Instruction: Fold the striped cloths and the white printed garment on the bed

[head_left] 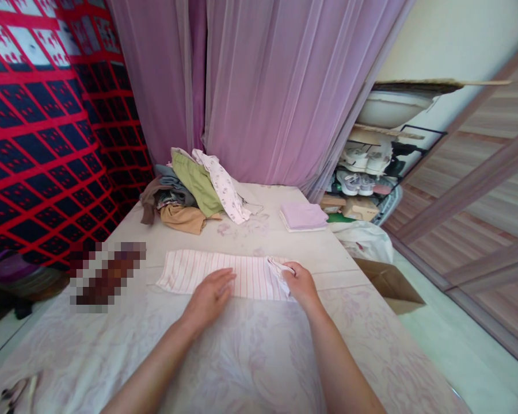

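Note:
A white garment with pinkish stripes (250,276) lies folded into a long strip across the bed, its kind not clear from here. Over its middle rests my left hand (211,293), fingers extended and close to the cloth. At the strip's right end my right hand (301,283) pinches the folded-over edge, where a white inner side shows. The thumb and fingers there are closed on the cloth.
A heap of clothes (194,195) lies at the far left of the bed (259,356). Folded lilac cloth (304,215) sits at the back right. Beyond the right edge stand a cardboard box (388,282) and a shoe rack (362,167). Purple curtains (276,86) hang behind.

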Available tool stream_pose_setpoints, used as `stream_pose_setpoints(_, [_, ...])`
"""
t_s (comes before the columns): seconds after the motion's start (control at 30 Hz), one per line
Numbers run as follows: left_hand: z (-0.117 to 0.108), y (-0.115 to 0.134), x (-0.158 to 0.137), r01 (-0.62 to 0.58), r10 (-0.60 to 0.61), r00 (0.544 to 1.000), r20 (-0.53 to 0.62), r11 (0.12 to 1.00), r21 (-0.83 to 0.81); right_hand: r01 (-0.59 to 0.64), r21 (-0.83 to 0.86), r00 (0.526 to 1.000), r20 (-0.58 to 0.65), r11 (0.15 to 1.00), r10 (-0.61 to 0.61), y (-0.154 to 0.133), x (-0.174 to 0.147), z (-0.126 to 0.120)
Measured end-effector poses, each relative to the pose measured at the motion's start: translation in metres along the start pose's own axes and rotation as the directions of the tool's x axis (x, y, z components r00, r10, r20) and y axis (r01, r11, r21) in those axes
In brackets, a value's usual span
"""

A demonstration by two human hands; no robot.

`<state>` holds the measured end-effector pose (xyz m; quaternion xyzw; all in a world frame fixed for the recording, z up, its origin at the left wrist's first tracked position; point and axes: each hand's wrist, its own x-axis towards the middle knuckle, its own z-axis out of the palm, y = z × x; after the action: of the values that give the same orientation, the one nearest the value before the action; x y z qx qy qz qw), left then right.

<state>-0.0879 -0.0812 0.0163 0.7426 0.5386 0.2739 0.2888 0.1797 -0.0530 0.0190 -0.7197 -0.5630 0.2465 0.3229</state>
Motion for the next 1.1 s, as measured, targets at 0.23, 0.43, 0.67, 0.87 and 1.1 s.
stream_pose_setpoints(0.23, [0.032, 0.027, 0.036, 0.41, -0.231, 0.907, 0.352, 0.673, -0.615, 0.119, 0.12, 0.99, 0.062, 0.986, -0.127, -0.033, -0.011, 0.028])
stream_pose_setpoints(0.43, [0.028, 0.02, 0.044, 0.429, -0.291, 0.902, 0.319, 0.679, -0.595, 0.109, 0.205, 0.985, 0.111, 0.973, -0.134, -0.026, -0.005, 0.034])
stream_pose_setpoints(0.67, [0.031, 0.012, 0.052, 0.37, -0.345, 0.923, 0.17, 0.918, -0.146, -0.069, -0.282, 0.993, -0.108, 0.957, 0.04, 0.023, -0.004, -0.008])
stream_pose_setpoints(0.87, [0.025, 0.034, 0.051, 0.262, -0.297, 0.942, 0.157, 0.942, 0.212, 0.001, -0.313, 0.999, -0.036, 0.95, -0.013, 0.025, -0.016, 0.005])
stream_pose_setpoints(1.1, [0.02, 0.016, 0.039, 0.29, -0.302, 0.941, 0.15, 0.952, 0.099, -0.018, -0.382, 0.996, -0.091, 0.924, -0.018, 0.018, -0.02, 0.009])
